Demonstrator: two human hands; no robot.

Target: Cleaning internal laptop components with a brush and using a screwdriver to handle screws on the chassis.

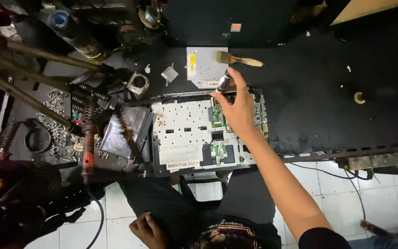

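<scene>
An opened laptop chassis [185, 131] lies on the black table, its metal plate and green circuit boards exposed. My right hand [238, 108] reaches over its far right corner and grips a screwdriver [223, 82] with a black and white handle, held near the chassis's back edge. My left hand [149, 230] rests on my thigh below the table edge, fingers curled, holding nothing that I can see.
A silver optical drive [201, 64] and a paintbrush [238, 59] lie behind the laptop. A small heatsink [170, 74] and a round metal part [139, 83] sit at the left. Springs, rods and loose screws [61, 133] crowd the far left. White floor tiles [383, 193] show below.
</scene>
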